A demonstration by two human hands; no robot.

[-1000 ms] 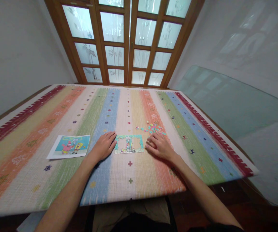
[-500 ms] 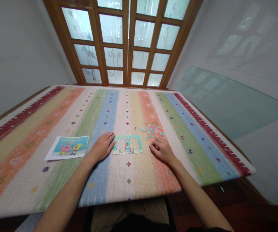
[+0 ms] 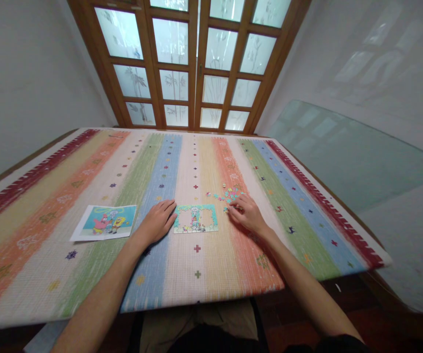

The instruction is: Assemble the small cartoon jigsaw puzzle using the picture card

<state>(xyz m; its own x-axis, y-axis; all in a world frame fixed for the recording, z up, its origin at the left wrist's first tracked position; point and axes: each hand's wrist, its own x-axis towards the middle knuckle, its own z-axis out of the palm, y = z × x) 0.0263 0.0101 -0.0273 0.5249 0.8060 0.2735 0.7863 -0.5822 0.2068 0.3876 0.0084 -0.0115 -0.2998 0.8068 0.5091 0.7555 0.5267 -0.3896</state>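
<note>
A jigsaw puzzle point(image 3: 195, 226), partly assembled, lies flat with a gap on either side of its middle strip. My left hand point(image 3: 160, 220) rests palm down at the puzzle's left edge, its fingers stretched out and touching or nearly touching it. To the right, my right hand point(image 3: 246, 213) is at the near side of a scatter of loose puzzle pieces point(image 3: 229, 194) and covers some of them. Its fingers are curled in, with thumb and index finger close together. Whatever is between those fingertips is too small to make out.
Left of my left hand lies a printed cartoon picture point(image 3: 108, 223) on white paper. Everything rests on a striped tablecloth point(image 3: 196, 269). Wooden doors with glass panes point(image 3: 196, 73) stand behind the table, and a pale wall point(image 3: 398, 211) is at the right.
My right hand has moved slightly forward, over the near part of the loose pieces. My left hand stays beside the puzzle. The camera view has shifted a little.
</note>
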